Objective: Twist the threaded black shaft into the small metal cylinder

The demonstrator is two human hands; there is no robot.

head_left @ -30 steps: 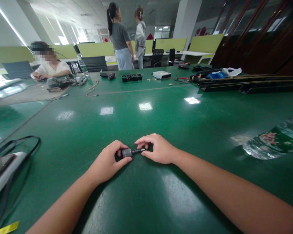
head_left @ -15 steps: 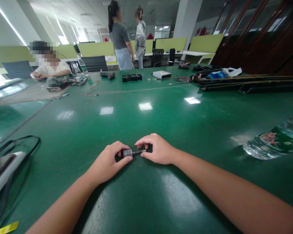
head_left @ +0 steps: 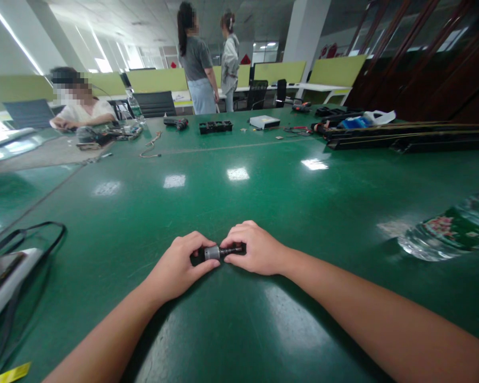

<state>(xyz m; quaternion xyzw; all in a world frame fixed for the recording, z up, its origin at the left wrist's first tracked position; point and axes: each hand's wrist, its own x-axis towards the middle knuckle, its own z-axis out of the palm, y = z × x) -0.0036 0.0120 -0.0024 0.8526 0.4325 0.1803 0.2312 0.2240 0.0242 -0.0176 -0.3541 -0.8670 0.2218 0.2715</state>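
Observation:
Just above the green table [head_left: 207, 202], a small dark cylinder-shaped part [head_left: 212, 252] with a grey metal collar lies sideways between my hands. My left hand [head_left: 179, 266] closes around its thick end, thumb and fingers on the collar. From the collar a thin, ridged dark shaft points right. My right hand [head_left: 259, 249] has its thumb and fingers closed at this shaft, close to my left fingertips. The shaft's far end is partly hidden in the right hand, and its exact kind is too small to tell.
A clear plastic bottle [head_left: 455, 229] lies at the right. On the left are a white-edged device [head_left: 14, 282] and a black strap [head_left: 56, 229]. A power drill [head_left: 176, 123], a black bracket [head_left: 215, 127] and a white box [head_left: 264, 123] stand farther back. A person [head_left: 83, 109] sits far left.
My right hand has moved left along the shaft, its fingers closing on it near the collar. The part and my left fingers have shifted slightly right.

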